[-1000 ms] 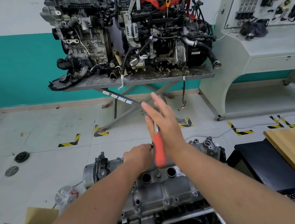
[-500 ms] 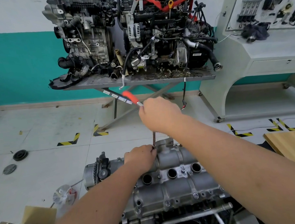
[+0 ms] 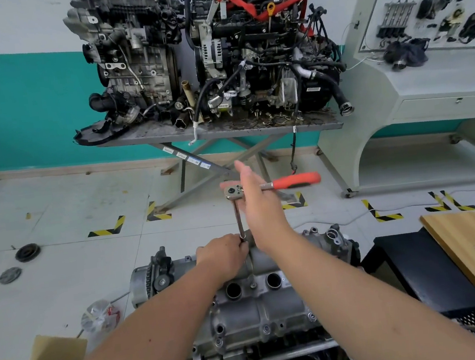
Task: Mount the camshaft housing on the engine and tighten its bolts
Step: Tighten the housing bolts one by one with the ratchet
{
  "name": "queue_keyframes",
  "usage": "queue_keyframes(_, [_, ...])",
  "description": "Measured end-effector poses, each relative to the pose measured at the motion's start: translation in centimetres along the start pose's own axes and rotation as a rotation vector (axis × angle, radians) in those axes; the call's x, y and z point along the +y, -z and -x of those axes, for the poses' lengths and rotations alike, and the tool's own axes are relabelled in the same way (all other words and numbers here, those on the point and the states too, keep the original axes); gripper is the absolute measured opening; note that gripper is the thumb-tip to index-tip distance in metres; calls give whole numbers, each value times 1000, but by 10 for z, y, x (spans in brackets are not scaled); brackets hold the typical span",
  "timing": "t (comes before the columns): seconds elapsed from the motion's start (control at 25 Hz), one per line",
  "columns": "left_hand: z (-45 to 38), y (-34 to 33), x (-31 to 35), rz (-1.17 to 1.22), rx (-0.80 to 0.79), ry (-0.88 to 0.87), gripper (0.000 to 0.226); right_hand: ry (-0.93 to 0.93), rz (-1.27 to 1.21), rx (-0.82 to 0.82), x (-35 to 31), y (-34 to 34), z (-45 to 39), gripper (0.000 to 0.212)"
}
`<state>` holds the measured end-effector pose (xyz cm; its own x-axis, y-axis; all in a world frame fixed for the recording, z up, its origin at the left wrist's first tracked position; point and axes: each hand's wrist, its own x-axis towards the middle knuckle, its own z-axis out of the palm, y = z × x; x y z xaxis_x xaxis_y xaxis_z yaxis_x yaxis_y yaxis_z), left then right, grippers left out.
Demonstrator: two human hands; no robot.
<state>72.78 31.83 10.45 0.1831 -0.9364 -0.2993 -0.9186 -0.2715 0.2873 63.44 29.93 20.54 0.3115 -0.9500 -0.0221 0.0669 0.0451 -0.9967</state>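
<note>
Head view: grey tiled floor [image 3: 55, 206], hazard tape, teal-banded wall; two engines on scissor table [image 3: 219, 131]. Cardboard box [image 3: 57, 348] lower left, contents unclear. Camshaft housing [image 3: 260, 310] seated on engine, bottom centre. Left hand [image 3: 222, 255] pinching extension bar [image 3: 239, 221] at housing. Right hand [image 3: 258, 204] fingers splayed against ratchet [image 3: 275, 186], not wrapped.

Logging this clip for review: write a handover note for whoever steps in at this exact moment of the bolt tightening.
Left hand: closed around the base of the steel extension bar, steadying it on a far-edge bolt.
Right hand: open, fingers extended, pushing the orange-handled ratchet, no full grip.
Grey cast-aluminium camshaft housing: seated on the engine, near-edge bolts in place.
Left: finish this bolt; tightness of the others cannot be judged.
</note>
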Motion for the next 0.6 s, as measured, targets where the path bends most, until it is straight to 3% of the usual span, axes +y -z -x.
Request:
queue_keyframes(0.12, [3,3,4,-6,12,-21,24,493,314,118,16,1,9,33])
queue_keyframes(0.24, [6,5,6,214,-3,-105,21,915,837,234,14,8,0,34])
queue_keyframes(0.32, [7,6,6,55,17,-77,25,1093,1137,185,2,12,-7,28])
queue_keyframes(0.4, [5,5,2,-19,13,-10,28,1023,1376,65,-15,8,-7,18])
queue_keyframes(0.52, [1,1,1,-5,1,-21,32,702,1653,-48,-38,-7,-7,33])
queue_keyframes(0.6, [0,-1,1,-8,7,-25,33,518,1714,-91,-53,-12,-14,27])
